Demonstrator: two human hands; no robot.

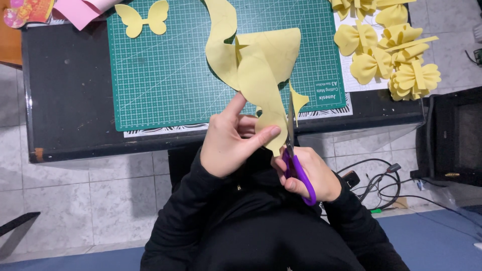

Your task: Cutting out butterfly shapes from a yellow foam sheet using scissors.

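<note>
On the green mat (165, 75) at far left lies a yellow butterfly (142, 19); nearer the middle, the left hand (228, 140) pinches a yellow foam sheet (261, 70) above the table edge (75, 100); beside it the right hand (309, 175) grips purple scissors (296, 165), blades in the sheet; yellow bows (396, 50) sit at right.
</note>
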